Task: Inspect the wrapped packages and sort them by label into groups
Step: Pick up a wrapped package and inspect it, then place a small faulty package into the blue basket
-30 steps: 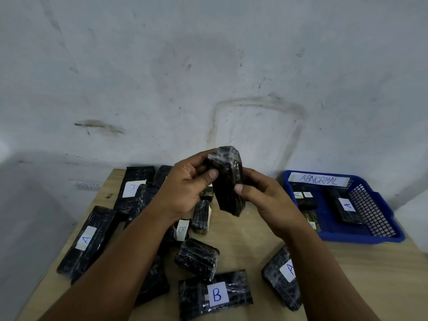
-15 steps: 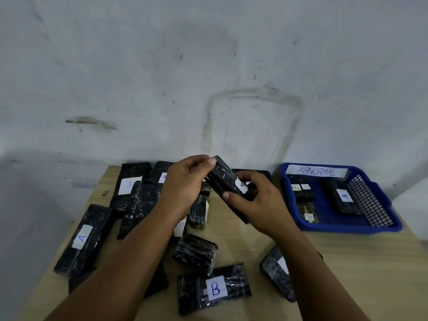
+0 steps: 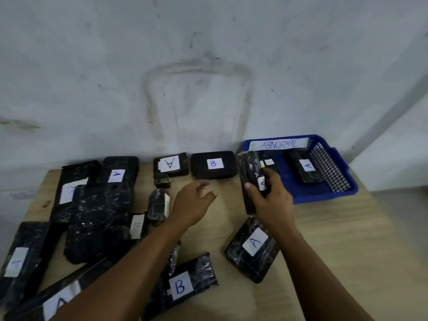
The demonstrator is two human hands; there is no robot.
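Here my right hand (image 3: 269, 200) grips a black wrapped package (image 3: 251, 179) upright beside the blue basket (image 3: 324, 193). My left hand (image 3: 194, 201) hangs relaxed and empty over the bench (image 3: 335, 251).

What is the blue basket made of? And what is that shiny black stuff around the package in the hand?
The blue basket looks like moulded plastic: even colour, slightly glossy, with a grid of small holes in its wall. The package held by the right hand seems wrapped in thin black plastic film: it crinkles and catches white glints. What is inside cannot be seen.
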